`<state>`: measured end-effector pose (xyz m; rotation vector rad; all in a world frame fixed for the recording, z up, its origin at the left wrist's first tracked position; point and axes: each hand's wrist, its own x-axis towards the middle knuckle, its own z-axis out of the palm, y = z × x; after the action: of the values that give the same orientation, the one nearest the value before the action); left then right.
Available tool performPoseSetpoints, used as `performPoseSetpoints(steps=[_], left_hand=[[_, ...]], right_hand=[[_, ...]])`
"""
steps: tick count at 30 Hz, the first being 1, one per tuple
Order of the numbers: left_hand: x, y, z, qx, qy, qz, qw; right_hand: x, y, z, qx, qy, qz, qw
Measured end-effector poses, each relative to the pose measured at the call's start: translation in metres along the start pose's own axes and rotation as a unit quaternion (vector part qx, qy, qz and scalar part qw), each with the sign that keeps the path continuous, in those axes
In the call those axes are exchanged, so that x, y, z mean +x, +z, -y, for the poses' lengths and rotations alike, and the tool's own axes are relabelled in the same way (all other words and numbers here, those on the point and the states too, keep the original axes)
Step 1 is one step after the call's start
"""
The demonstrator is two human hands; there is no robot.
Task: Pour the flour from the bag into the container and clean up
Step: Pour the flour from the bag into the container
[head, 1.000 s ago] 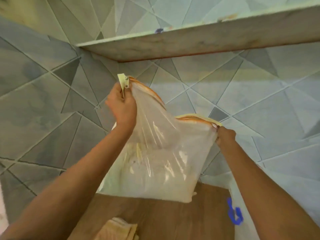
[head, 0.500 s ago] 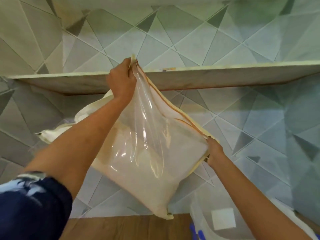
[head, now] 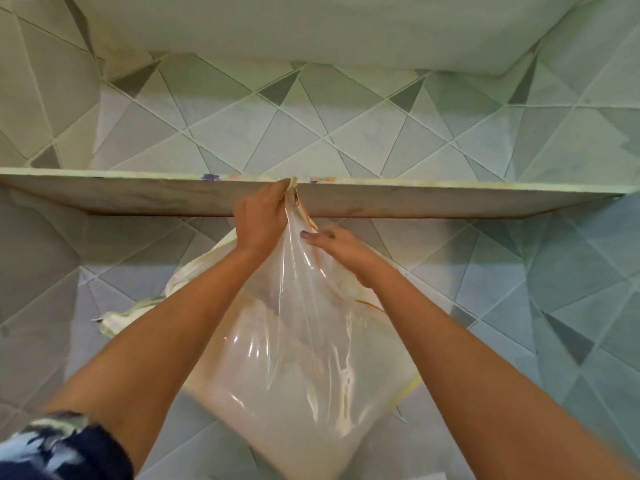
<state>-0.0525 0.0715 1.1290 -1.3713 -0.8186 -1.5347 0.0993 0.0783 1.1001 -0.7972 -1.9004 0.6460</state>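
Pinching flour bag by top corner with left hand; right hand on its edge, grip unclear. Could slip and spill under its weight.

No legible text or labels

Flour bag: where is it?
Head view, centre: the flour bag hangs in front of the tiled wall, below the shelf. The left hand grips its top corner at the shelf edge; the right hand pinches the upper edge just beside.

flour in bag | bag before wall — shelf behind bag top
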Motion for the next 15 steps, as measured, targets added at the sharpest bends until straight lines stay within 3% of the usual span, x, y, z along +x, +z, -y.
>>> performPoseSetpoints(steps=[3, 5, 10, 15], left_hand=[[-0.002, 0.001, 0.004, -0.008, -0.015, -0.001, 1.000], [-0.003, 0.003, 0.011, 0.003, -0.031, 0.013, 0.999], [-0.001, -0.010, 0.023, 0.000, -0.144, 0.056, 0.988], [-0.010, -0.067, 0.055, 0.061, -0.264, 0.097, 0.958]], right_hand=[[0.013, 0.012, 0.002, 0.032, -0.022, 0.011, 0.999], [0.020, 0.019, 0.002, 0.058, -0.044, -0.027, 0.997], [0.036, 0.048, 0.002, -0.066, -0.076, -0.186, 0.977], [0.042, 0.064, 0.020, -0.128, -0.139, -0.244, 0.951]])
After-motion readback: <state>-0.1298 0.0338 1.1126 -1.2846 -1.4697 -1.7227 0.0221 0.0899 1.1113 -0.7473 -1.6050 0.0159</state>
